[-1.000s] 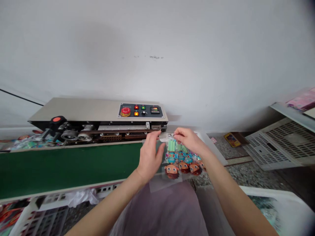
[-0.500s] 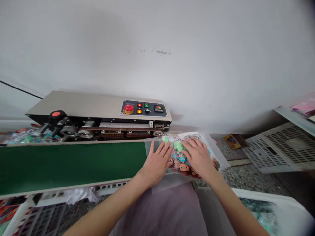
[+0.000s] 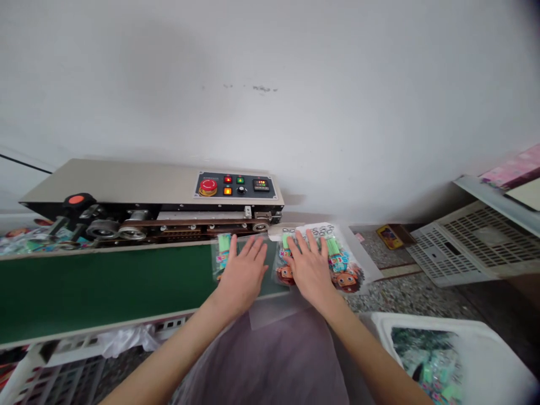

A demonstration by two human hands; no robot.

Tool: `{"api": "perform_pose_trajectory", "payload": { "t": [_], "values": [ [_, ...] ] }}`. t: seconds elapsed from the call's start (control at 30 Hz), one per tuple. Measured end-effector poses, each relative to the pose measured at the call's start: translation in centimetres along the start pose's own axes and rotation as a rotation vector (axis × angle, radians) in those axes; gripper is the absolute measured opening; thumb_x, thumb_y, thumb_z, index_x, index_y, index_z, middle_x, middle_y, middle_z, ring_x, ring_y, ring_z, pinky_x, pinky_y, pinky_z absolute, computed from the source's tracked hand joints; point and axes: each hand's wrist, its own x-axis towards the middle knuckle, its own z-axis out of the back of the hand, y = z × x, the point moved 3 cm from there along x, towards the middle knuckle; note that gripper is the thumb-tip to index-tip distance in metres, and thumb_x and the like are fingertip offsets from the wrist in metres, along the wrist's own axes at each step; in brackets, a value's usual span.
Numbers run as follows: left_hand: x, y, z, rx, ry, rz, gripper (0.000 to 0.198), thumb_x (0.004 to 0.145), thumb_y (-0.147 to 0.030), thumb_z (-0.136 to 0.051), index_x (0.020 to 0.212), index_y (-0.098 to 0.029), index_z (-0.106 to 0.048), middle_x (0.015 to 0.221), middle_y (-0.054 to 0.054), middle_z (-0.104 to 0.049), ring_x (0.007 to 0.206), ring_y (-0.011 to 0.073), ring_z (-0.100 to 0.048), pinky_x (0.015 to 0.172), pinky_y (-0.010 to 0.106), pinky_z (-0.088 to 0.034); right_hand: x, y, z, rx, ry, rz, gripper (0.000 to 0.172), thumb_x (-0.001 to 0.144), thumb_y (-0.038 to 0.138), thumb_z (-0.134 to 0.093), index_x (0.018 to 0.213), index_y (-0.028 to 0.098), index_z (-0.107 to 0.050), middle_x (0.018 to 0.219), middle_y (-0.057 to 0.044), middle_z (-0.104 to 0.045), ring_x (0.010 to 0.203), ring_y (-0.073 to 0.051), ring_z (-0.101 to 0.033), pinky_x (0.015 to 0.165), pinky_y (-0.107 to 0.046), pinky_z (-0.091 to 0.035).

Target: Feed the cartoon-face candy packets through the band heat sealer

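My left hand [image 3: 243,274] lies flat with fingers spread on a clear packet of cartoon toys [image 3: 222,254], which rests on the green conveyor belt [image 3: 105,287] below the sealing machine [image 3: 169,199]. My right hand [image 3: 310,269] presses flat, fingers stretched out, on a small stack of the same packets [image 3: 341,269] at the belt's right end. Green sticks and brown cartoon heads show through the plastic.
The sealer's control panel [image 3: 236,186] has a red stop button and lit lamps. White plastic crates [image 3: 464,247] stand on the floor at right. A white tub [image 3: 472,343] with more packets sits at lower right. Sealed packets [image 3: 25,243] lie at far left.
Both hands dropped from pinching the packets' top edge to lying flat. My left hand then slid one packet leftwards onto the belt, away from the stack under my right hand.
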Motion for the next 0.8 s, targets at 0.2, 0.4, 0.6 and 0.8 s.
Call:
{"api": "perform_pose_trajectory", "payload": {
  "t": [0.2, 0.4, 0.6, 0.8],
  "values": [
    [1.3, -2.0, -0.6, -0.036, 0.025, -0.043, 0.049, 0.097, -0.012, -0.037, 0.144, -0.005, -0.050, 0.153, 0.018, -0.048, 0.146, 0.0315, -0.040, 0.123, 0.066, -0.017, 1.4, 1.7, 0.1, 0.077, 0.019, -0.057, 0.044, 0.103, 0.026, -0.041, 0.144, 0.015, -0.053, 0.150, -0.016, -0.052, 0.144, -0.036, -0.037, 0.116, -0.061, -0.023],
    [2.6, -4.3, -2.1, -0.071, 0.000, -0.038, 0.053, 0.106, -0.038, -0.034, 0.151, -0.011, -0.043, 0.160, 0.015, -0.038, 0.150, 0.0325, -0.032, 0.122, 0.063, -0.024, -0.7, -1.9, 0.9, 0.031, -0.079, -0.057, 0.043, 0.103, 0.020, -0.036, 0.140, 0.016, -0.058, 0.147, -0.012, -0.057, 0.141, -0.033, -0.041, 0.115, -0.055, -0.027],
    [2.5, -3.9, -4.4, -0.033, 0.010, -0.102, 0.059, 0.106, -0.049, -0.030, 0.156, -0.019, -0.035, 0.165, 0.010, -0.028, 0.154, 0.0309, -0.022, 0.120, 0.070, -0.020, -2.1, -2.9, 0.0, -0.017, -0.032, 0.014, 0.040, 0.101, 0.026, -0.048, 0.138, 0.020, -0.061, 0.148, -0.009, -0.057, 0.140, -0.036, -0.041, 0.115, -0.059, -0.026],
    [0.7, -1.4, -4.5, 0.032, -0.023, -0.100, 0.060, 0.106, -0.050, -0.024, 0.157, -0.019, -0.032, 0.166, 0.009, -0.026, 0.155, 0.0297, -0.020, 0.120, 0.069, -0.019, -1.4, -1.4, -0.5, 0.031, -0.023, 0.004, 0.040, 0.103, 0.028, -0.046, 0.140, 0.025, -0.059, 0.150, -0.008, -0.054, 0.142, -0.036, -0.040, 0.116, -0.063, -0.023]
  ]
}}
